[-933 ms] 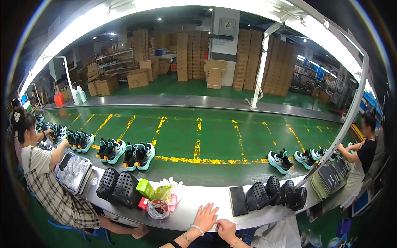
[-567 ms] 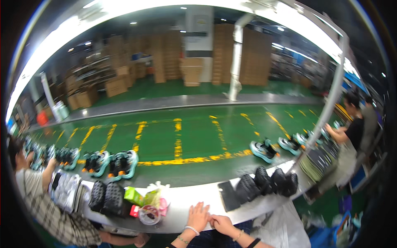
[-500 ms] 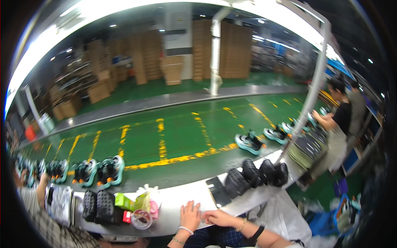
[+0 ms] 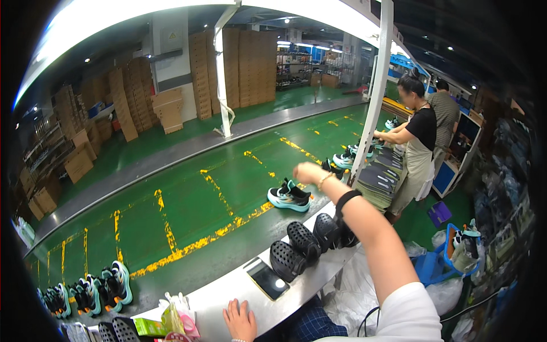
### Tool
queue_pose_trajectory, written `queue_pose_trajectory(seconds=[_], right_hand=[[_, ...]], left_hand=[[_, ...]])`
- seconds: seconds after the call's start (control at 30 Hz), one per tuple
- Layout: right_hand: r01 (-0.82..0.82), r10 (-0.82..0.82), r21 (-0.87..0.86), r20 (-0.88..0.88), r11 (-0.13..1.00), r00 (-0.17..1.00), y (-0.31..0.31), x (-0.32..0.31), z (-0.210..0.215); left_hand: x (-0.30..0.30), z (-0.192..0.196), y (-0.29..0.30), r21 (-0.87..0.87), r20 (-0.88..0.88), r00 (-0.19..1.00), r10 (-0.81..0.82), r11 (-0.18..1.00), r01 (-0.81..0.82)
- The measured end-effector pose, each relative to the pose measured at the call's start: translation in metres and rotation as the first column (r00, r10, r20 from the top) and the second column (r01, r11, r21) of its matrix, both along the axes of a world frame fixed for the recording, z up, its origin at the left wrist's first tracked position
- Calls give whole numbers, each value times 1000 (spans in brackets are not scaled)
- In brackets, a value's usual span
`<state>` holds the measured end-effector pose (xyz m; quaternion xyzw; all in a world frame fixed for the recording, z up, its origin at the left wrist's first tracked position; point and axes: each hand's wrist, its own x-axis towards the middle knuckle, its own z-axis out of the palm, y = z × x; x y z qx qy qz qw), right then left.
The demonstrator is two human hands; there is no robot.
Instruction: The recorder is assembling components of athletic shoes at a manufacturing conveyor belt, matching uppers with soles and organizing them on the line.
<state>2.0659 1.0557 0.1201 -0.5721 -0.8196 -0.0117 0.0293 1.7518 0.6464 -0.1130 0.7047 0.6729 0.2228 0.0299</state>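
Teal-and-black sneaker pair (image 4: 289, 196): on the green conveyor belt (image 4: 188, 211), centre frame, at seven o'clock of the right hand (image 4: 307, 172). At left, more sneaker pairs (image 4: 91, 293) on the belt. Left hand (image 4: 240, 320): flat on the grey bench (image 4: 228, 299), fingers spread, holding nothing. Black perforated clogs (image 4: 307, 242) at its two o'clock. Right hand: outstretched above the pair, fingers curled; grasp cannot be told.

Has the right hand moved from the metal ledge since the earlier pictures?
Yes. The right hand left the metal ledge and reached out over the green conveyor, toward the teal shoes.
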Motion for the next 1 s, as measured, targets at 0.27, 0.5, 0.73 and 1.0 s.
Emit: queue_pose_trajectory(seconds=[0.27, 0.5, 0.73, 1.0], right_hand=[[394, -376, -426, 129, 814, 917, 31, 1, -88], [459, -589, -501, -134, 734, 797, 64, 29, -126], [706, -761, -455, 90, 543, 642, 117, 99, -111], [732, -675, -224, 284, 644, 681, 142, 138, -139]], left_hand=[[2, -5, 1, -31, 18, 1000, 21, 999, -20], [16, 14, 18, -89, 72, 996, 47, 995, -41], [21, 4, 28, -68, -10, 1000, 18, 998, -19], [32, 5, 38, -101, -32, 999, 42, 994, -45]])
